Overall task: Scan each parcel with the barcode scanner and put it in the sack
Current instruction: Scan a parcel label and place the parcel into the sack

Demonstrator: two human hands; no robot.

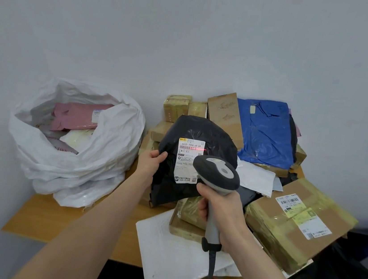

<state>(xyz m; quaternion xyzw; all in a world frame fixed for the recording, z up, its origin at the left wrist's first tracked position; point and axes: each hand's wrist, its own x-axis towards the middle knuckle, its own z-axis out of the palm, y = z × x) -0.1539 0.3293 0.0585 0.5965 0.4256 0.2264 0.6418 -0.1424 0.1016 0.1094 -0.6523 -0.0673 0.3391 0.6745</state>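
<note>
My left hand (150, 164) grips the left edge of a black plastic parcel (215, 141) and holds it upright over the table. Its white shipping label (188, 163) faces me, and a red scan line lies across the barcode near the label's top. My right hand (220, 208) is wrapped round the handle of a grey barcode scanner (217, 172), whose head points at the label from just below and to the right. The white woven sack (78, 149) stands open at the left of the table, with a pink parcel (76, 117) and others inside.
Behind and right of the black parcel lie taped cardboard boxes (284, 222), a blue bag parcel (268, 131) and white mailers (170, 254) on the wooden table (50, 220). The scanner's cable hangs down past the table's front edge. A plain wall stands behind.
</note>
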